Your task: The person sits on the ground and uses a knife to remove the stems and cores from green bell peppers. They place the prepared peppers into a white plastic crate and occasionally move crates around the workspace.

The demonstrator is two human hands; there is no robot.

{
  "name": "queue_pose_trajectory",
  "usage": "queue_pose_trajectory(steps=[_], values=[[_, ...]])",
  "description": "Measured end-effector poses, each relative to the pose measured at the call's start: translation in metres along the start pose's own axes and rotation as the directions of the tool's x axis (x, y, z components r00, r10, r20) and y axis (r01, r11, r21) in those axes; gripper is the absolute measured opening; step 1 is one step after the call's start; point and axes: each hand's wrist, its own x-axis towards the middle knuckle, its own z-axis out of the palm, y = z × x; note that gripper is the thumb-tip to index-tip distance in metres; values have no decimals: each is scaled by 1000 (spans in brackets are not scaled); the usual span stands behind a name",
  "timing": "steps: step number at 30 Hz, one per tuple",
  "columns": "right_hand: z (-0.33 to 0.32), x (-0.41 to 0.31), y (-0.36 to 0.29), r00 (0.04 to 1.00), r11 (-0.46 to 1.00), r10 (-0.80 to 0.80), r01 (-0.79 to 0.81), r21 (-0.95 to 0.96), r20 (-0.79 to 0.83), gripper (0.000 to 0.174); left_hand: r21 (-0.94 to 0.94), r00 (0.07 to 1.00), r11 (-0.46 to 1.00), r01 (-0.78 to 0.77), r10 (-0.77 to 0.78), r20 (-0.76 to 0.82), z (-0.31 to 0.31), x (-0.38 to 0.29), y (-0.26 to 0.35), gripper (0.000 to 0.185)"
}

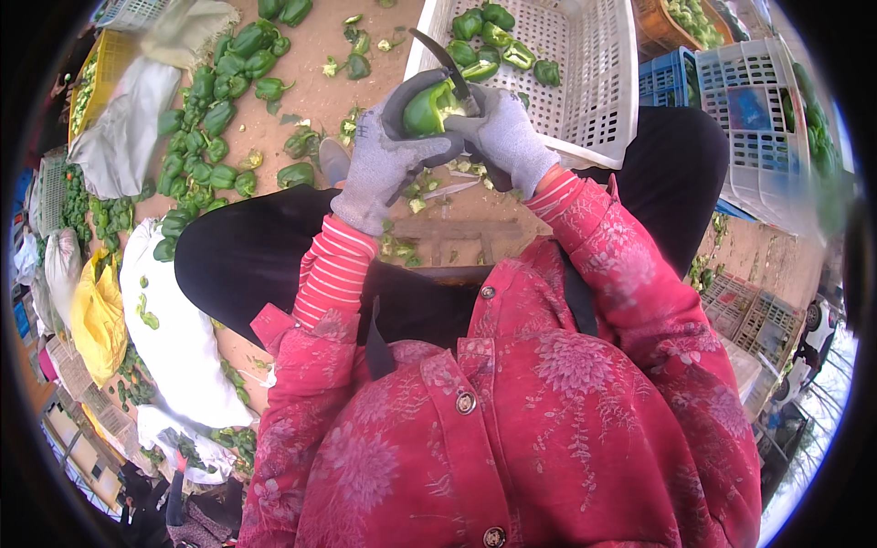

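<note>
Both my hands wear grey knit gloves with dark coated fingers. My left hand (394, 140) is wrapped around a green bell pepper (426, 113), which is cut open on its right side and shows pale flesh. In my right hand (510, 133) is a knife; its dark curved blade (438, 55) points up and to the left past the pepper. The right thumb lies against the pepper's cut side. The knife's handle is hidden in the glove. Just beyond my right hand stands a white plastic crate (596, 89) with several cut and whole green peppers (483, 44) inside.
Many whole green peppers (219, 103) lie heaped on the ground to the left, beside a full white sack (171, 329). Pepper scraps (418, 192) litter the ground below my hands. More crates (754, 130) stand at right. Another person (199, 507) is at lower left.
</note>
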Motion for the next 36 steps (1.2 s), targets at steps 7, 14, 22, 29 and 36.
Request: queue_pose_trajectory(steps=[7, 14, 22, 29, 36], values=[[-17, -3, -4, 958, 893, -285, 250, 375, 38, 30, -285, 997, 957, 48, -64, -48, -16, 5, -3, 55], [-29, 10, 13, 902, 539, 381, -396, 744, 205, 27, -522, 965, 852, 50, -176, -194, -31, 25, -22, 35], [-150, 38, 70, 906, 419, 424, -204, 885, 8, 25, -314, 977, 947, 67, -125, -171, -13, 64, -55, 44], [-391, 111, 162, 718, 519, 599, -11, 855, -354, 31, -186, 950, 969, 165, -207, -234, -3, 70, -44, 52], [-420, 132, 205, 816, 737, 492, -204, 645, -303, 40, -121, 924, 983, 136, -170, -343, 16, 37, 6, 46]])
